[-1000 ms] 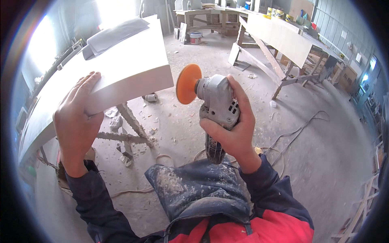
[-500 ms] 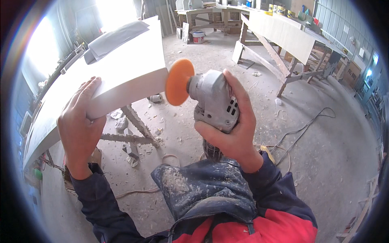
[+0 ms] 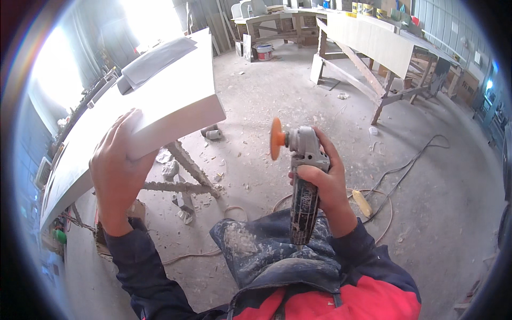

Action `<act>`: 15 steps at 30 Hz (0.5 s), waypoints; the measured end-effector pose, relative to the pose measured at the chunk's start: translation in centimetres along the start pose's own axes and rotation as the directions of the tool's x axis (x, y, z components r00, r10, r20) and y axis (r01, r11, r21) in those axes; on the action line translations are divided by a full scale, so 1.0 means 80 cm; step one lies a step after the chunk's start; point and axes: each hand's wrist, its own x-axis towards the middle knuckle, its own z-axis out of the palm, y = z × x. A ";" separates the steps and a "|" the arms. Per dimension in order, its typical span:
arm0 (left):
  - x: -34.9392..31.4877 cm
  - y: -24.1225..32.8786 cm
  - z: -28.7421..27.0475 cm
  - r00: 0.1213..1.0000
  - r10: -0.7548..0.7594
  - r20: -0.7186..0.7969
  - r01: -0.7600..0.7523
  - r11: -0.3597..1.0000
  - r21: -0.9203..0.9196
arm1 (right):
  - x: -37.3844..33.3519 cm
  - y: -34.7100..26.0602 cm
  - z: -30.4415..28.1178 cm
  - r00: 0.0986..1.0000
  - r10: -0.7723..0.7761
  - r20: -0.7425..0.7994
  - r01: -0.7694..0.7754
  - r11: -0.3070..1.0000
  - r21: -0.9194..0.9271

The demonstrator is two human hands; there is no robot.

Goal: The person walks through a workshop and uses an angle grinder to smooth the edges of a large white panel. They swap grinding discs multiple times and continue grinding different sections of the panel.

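My right hand (image 3: 328, 178) is wrapped round an angle grinder (image 3: 305, 197) with a grey metal head and a dark body. An orange disc (image 3: 276, 138) is mounted on its head, seen nearly edge-on. The disc stands apart from a thick white panel (image 3: 181, 90) on the left, to the right of its near corner. My left hand (image 3: 120, 165) grips the panel's near edge, fingers laid over the top face and thumb against the side. Strong glare washes out much of the panel's top.
Folded grey sheets (image 3: 154, 61) lie on the panel. A plaster-crusted stand (image 3: 184, 165) shows under it. Cables (image 3: 405, 170) and a yellow piece (image 3: 361, 204) lie on the dusty floor, with scattered debris. A wooden workbench (image 3: 368, 45) stands far right; a white bucket (image 3: 264, 52) sits at the back.
My right hand has drawn the grinder away from the panel's corner, to the right and down. The disc has turned from nearly face-on to nearly edge-on. My left hand stays on the panel.
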 end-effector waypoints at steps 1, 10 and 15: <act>0.001 0.004 0.001 1.000 0.021 -0.006 -0.021 1.000 -0.005 | -0.005 0.004 -0.006 0.997 0.071 0.007 -0.071 0.994 0.080; 0.033 0.032 0.051 0.982 0.115 -0.147 -0.122 0.992 -0.034 | -0.045 0.108 -0.103 0.871 0.477 -0.117 -0.402 0.829 0.389; 0.038 0.022 0.066 0.991 0.108 -0.077 -0.104 0.993 0.054 | -0.051 0.123 -0.111 0.774 0.618 -0.139 -0.491 0.724 0.485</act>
